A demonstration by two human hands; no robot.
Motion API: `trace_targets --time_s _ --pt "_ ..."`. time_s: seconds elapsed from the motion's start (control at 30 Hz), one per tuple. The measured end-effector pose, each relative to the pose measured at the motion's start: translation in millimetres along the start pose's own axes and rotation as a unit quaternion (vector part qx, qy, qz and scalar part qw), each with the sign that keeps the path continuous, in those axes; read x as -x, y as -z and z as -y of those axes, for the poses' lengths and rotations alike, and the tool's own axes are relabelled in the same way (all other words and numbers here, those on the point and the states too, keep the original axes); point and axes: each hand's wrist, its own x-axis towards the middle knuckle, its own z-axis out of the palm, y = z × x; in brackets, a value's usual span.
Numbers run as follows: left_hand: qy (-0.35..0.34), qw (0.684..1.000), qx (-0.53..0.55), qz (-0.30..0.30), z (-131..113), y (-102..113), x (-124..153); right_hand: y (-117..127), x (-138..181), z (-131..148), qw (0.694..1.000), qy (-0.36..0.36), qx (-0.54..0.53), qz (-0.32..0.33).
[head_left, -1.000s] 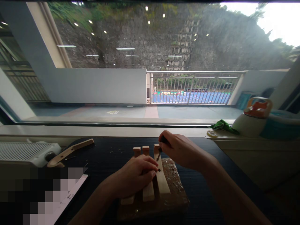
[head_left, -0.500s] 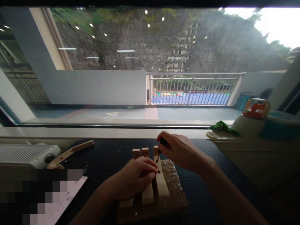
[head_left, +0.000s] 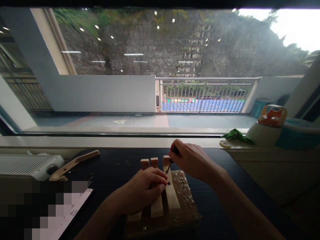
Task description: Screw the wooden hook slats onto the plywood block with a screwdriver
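A black-handled screwdriver (head_left: pixel 169 164) is gripped in my right hand (head_left: pixel 192 158). Its shaft slants down to the upper hole area of the rightmost wooden piece (head_left: pixel 172 198). A second dark hole shows lower on that same piece. My left hand (head_left: pixel 146 186) lies open over the wood, its fingers stretched out and the fingertips touching the rightmost piece's left edge. Beneath it are the middle wooden piece (head_left: pixel 157 208) and the left wooden piece (head_left: pixel 135 216), both partly covered. All three curved pieces rest on a tape-wrapped brown block (head_left: pixel 188 203).
The dark table (head_left: pixel 115 173) carries another jointed wooden piece (head_left: pixel 81 158) at the left, near a white ribbed appliance (head_left: pixel 27 164). A paper sheet (head_left: pixel 75 210) lies at lower left. On the window sill stand a green cloth (head_left: pixel 236 135) and a white container (head_left: pixel 263 133) with an orange top.
My right hand has turned slightly around the screwdriver handle. The screwdriver tip stays at the same spot, and my left hand and the wooden pieces keep their places.
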Motion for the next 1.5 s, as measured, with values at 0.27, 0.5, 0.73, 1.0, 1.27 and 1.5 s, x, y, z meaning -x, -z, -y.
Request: trace_targets --time_s 0.27,0.5,0.73,1.0,1.27,1.5 --pt "-0.009 1.0 0.003 0.001 -1.7 0.1 0.8 8.7 4.0 5.3 0.999 0.047 -0.007 0.008" --pt "-0.004 1.0 -0.001 0.0 1.5 -0.4 1.2 0.8 -1.9 3.1 1.0 0.021 -0.001 -0.008" --pt "-0.003 1.0 0.002 0.007 -2.1 0.6 1.9 0.9 0.6 2.2 1.0 0.021 0.008 -0.015" --pt "-0.003 1.0 0.003 -0.001 1.0 -0.3 2.6 2.5 1.9 5.6 0.998 0.058 0.006 -0.022" --pt "-0.002 1.0 -0.007 0.005 -0.1 0.7 1.1 -2.1 -2.1 0.7 1.0 0.006 -0.006 -0.014" --pt "-0.001 1.0 0.002 0.003 0.3 -0.4 2.1 1.0 1.4 -0.1 0.999 0.025 -0.007 -0.02"
